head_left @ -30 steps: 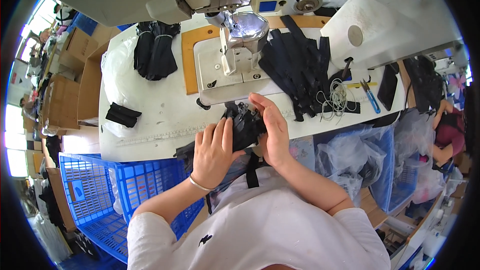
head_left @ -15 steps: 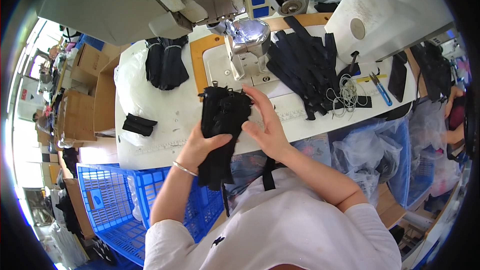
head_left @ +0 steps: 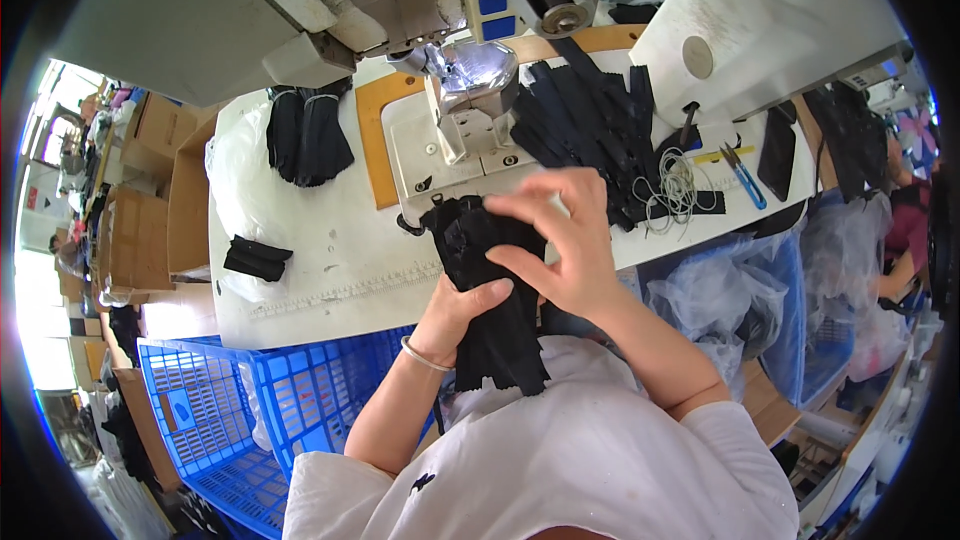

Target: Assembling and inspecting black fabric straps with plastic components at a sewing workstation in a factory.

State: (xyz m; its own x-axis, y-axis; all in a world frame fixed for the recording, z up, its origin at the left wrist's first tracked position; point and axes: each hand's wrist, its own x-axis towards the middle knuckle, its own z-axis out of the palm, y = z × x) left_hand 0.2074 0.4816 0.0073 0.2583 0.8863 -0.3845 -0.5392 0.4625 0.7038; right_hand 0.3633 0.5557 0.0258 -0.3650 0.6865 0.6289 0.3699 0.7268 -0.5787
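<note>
A thick bundle of black zippers (head_left: 495,315) is gripped in my left hand (head_left: 462,315), its thumb lying across the front. The bundle stands between my body and the table's front edge, tilted slightly, with small sliders and pulls showing at its top end and ragged tape ends at the bottom. My right hand (head_left: 572,245) hovers over the upper right of the bundle, thumb and forefinger spread apart and curved around its corner; whether the fingertips touch it I cannot tell. Beyond the bundle is the sewing machine (head_left: 470,130) with its metal presser area.
A loose pile of black zippers (head_left: 590,115) lies right of the machine, beside tangled cord (head_left: 672,195), blue-handled snips (head_left: 745,180) and a black phone (head_left: 777,155). Tied zipper bundles (head_left: 310,140) and a small black bundle (head_left: 257,258) lie left. Blue crates (head_left: 270,390) stand below the table.
The bundle and my left hand have shifted right and closer to my body. My right hand has risen and turned over the bundle's upper corner. The view has shifted slightly.
</note>
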